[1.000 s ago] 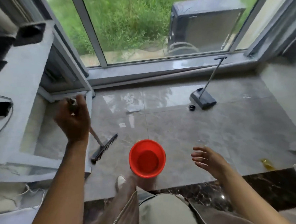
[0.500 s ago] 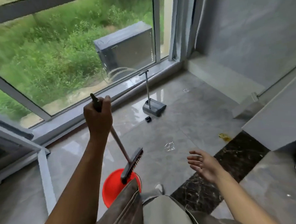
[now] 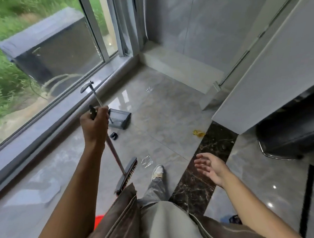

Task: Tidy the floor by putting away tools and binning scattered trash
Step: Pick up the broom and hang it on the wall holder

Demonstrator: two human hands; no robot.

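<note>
Broadly, the grey glossy tile floor [image 3: 170,107] lies open between the long window sill [image 3: 49,122] on the left and the white cabinet [image 3: 278,79] on the right, closing to a corner at the far end. A dark veined marble strip [image 3: 207,158] crosses the floor diagonally below the cabinet's edge.

Near the sill stands a grey plastic dustpan [image 3: 120,119], its thin metal pole leaning towards the glass. Just in front of it hangs the broom [image 3: 127,175], a slim pale handle slanting down to a flat dark bar with reddish bristles; whether the bristles touch the tiles cannot be told. The left hand [image 3: 93,125] is wrapped round the top of that handle, fingers curled tight. The right hand [image 3: 209,168] holds nothing, fingers loosely spread above the marble strip.

A sliver of red bucket [image 3: 99,222] shows low beside the brown jacket. A crumpled clear wrapper [image 3: 146,161] lies just beside the broom head and a pale shoe [image 3: 157,171]. A yellow wrapper [image 3: 198,133] lies at the marble's edge, a small black piece [image 3: 114,135] near the dustpan, and a tiny clear scrap [image 3: 149,89] well apart, towards the corner.
</note>
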